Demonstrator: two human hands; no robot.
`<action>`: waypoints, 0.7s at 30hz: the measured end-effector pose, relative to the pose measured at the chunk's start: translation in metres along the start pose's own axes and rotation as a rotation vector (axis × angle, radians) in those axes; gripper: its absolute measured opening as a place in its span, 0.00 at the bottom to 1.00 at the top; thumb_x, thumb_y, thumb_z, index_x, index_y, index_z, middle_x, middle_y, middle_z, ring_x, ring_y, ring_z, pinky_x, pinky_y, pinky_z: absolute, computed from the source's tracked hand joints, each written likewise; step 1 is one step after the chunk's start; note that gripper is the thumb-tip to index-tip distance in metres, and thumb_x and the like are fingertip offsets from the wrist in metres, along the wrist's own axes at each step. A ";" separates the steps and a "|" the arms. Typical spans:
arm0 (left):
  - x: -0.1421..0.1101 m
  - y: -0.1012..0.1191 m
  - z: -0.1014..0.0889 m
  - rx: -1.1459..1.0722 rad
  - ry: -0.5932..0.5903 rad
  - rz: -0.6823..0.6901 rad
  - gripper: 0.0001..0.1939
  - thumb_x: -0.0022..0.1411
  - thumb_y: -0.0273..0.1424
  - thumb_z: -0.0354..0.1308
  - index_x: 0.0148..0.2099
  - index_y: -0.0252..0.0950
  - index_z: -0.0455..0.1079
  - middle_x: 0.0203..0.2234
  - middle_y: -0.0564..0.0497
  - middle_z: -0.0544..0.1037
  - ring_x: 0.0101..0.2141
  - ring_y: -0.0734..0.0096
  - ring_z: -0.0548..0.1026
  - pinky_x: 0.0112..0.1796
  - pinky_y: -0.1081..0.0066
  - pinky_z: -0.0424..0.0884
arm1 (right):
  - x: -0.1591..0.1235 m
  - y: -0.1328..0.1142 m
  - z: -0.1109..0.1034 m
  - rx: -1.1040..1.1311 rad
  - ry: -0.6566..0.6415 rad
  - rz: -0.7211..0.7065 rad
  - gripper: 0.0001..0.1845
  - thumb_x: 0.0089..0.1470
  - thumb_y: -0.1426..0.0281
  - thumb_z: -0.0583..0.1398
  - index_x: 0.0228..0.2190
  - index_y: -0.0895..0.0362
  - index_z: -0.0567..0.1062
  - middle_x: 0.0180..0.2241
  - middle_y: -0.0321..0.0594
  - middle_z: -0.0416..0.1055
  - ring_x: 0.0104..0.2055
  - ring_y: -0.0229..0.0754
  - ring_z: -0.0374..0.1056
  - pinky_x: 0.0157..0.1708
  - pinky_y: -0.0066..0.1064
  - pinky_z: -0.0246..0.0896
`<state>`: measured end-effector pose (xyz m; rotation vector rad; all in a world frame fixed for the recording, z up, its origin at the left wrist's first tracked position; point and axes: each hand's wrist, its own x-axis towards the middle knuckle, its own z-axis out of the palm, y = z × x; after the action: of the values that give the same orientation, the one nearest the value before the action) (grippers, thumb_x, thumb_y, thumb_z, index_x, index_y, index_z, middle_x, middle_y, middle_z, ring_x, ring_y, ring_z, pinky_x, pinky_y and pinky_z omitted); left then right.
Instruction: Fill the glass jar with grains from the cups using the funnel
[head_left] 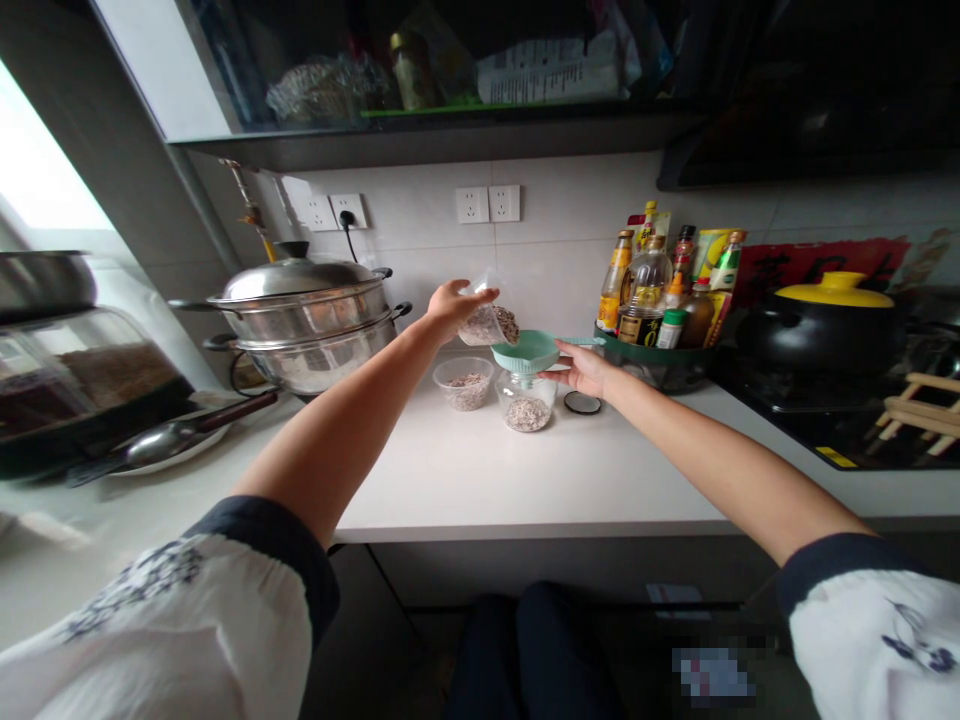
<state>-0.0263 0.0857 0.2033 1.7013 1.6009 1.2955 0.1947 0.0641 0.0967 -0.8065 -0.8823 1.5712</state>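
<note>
My left hand (455, 303) grips a clear plastic cup (484, 318) holding mottled grain. The cup is tilted to the right, its mouth close to the rim of a mint-green funnel (525, 352). My right hand (583, 368) is closed on the funnel's right side. Below the funnel stands a clear jar (527, 402) with pale, speckled grain in its lower part. Left of the jar sits a clear plastic tub (463, 384) with more of the grain. A round dark-rimmed lid (583, 402) lies on the counter right of the jar.
A stacked steel steamer (307, 310) stands at the back left, near a plate with a ladle (165, 445). Seasoning bottles (656, 285) fill a dark green tray at the back right. Farther right, a black pot (821, 330) with a yellow lid sits on the stove. Cabinets hang overhead.
</note>
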 end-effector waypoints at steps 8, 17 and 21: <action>-0.002 0.001 0.001 -0.015 0.000 -0.003 0.43 0.43 0.47 0.68 0.60 0.38 0.63 0.48 0.43 0.74 0.43 0.62 0.75 0.38 0.72 0.68 | 0.000 0.000 0.000 0.001 0.007 -0.001 0.05 0.56 0.70 0.59 0.36 0.59 0.72 0.32 0.42 0.75 0.33 0.41 0.74 0.32 0.34 0.76; -0.001 0.001 0.003 0.011 0.009 0.047 0.42 0.43 0.46 0.69 0.59 0.36 0.65 0.47 0.42 0.75 0.43 0.62 0.75 0.38 0.73 0.68 | -0.001 0.000 0.001 -0.013 0.002 -0.014 0.04 0.57 0.72 0.57 0.35 0.59 0.71 0.32 0.42 0.75 0.33 0.41 0.73 0.33 0.33 0.75; -0.002 0.001 0.003 0.015 0.009 0.035 0.42 0.43 0.47 0.68 0.59 0.37 0.65 0.47 0.43 0.75 0.42 0.63 0.75 0.38 0.73 0.68 | -0.001 0.000 0.002 -0.005 0.003 -0.012 0.04 0.57 0.73 0.57 0.35 0.58 0.71 0.32 0.42 0.75 0.34 0.41 0.73 0.33 0.34 0.75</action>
<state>-0.0232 0.0843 0.2028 1.7424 1.5964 1.3130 0.1935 0.0629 0.0977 -0.8056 -0.8877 1.5576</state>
